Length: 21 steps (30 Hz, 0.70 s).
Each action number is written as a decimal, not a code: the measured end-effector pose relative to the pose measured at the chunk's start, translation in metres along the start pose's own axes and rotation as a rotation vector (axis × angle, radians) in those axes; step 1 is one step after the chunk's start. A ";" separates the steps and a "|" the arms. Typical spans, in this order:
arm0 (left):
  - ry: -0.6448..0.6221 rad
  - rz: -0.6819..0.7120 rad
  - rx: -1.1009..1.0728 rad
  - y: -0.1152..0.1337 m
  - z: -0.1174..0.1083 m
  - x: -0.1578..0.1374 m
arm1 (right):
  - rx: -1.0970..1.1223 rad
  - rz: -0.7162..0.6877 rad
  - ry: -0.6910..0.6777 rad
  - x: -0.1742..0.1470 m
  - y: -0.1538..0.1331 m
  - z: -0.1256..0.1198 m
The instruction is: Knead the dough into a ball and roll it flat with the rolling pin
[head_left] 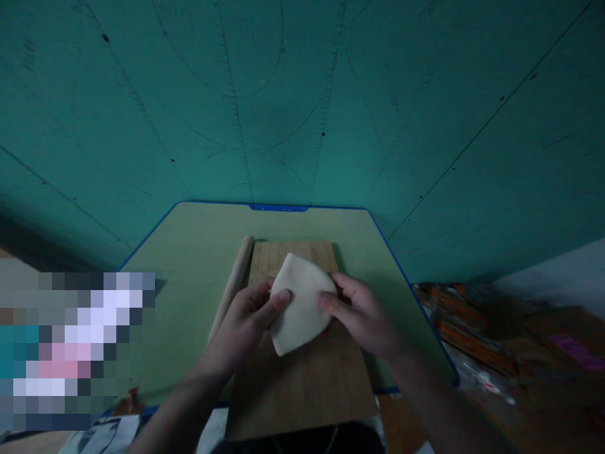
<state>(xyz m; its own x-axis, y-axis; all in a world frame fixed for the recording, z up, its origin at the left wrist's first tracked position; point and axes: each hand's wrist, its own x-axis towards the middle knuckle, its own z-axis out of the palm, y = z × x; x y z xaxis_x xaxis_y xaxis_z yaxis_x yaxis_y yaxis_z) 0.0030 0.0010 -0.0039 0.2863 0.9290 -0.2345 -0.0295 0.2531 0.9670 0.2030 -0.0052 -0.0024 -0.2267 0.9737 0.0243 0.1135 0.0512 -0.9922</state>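
Note:
A flat, pale sheet of dough [302, 302] with pointed ends at top and bottom is held up between my two hands, above a wooden board [302, 391]. My left hand [253, 309] pinches its left edge, thumb on the face toward me and fingers behind. At the right edge my right hand [357, 309] grips it the same way, its thumb pressed on the front. The fingertips behind the dough are hidden. Left of the board lies a wooden rolling pin [231, 287], partly covered by my left hand and forearm.
The board rests on a light green table [189, 252] with a blue rim. Behind it rises a green wall [283, 113] with pencil lines. On the right, beyond the table edge, are cardboard boxes [558, 334] and plastic wrapping [486, 381]. A blurred-out patch covers the lower left.

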 end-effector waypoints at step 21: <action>-0.077 0.106 0.303 -0.005 0.010 -0.017 | -0.091 0.041 -0.038 -0.020 0.005 0.000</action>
<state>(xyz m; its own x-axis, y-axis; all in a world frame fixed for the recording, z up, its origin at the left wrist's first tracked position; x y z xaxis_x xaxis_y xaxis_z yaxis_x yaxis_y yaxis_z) 0.0076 -0.0186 -0.0034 0.3685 0.9199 -0.1343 0.2199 0.0541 0.9740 0.2077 -0.0241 -0.0076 -0.2568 0.9662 -0.0225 0.2100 0.0330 -0.9771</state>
